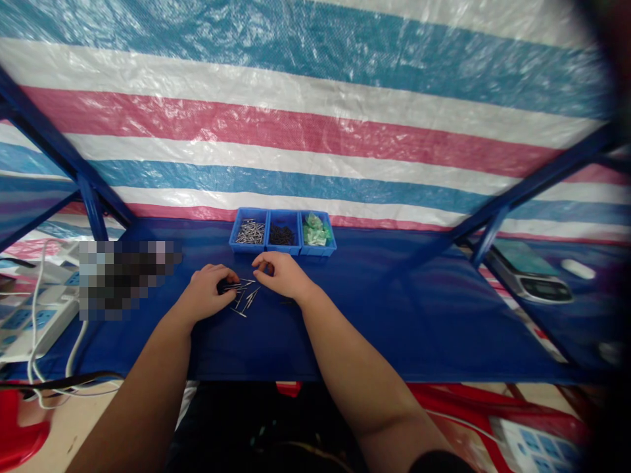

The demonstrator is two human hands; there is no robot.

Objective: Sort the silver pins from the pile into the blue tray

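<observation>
Several thin silver metal pins (250, 299), nail-like in shape, lie loose on the blue table between my hands. My left hand (210, 292) rests at their left side, its fingers curled and thumb below, with some pins showing between thumb and fingers. Over on the right, my right hand (282, 272) hovers near the pins with bent fingers; thumb and fingertips are a little apart and nothing shows between them. Just beyond stand three joined blue bins: the left bin (249, 248) contains silver pins, the middle bin (283, 249) dark small parts, the right bin (318, 251) green plastic bags.
Power strips (49, 328) with white cables and a pixelated area are at the left. A digital scale (545, 289) sits beyond the right frame bar (532, 171). Striped sheeting (315, 125) hangs behind the blue table (394, 315). Red stools (493, 407) are below.
</observation>
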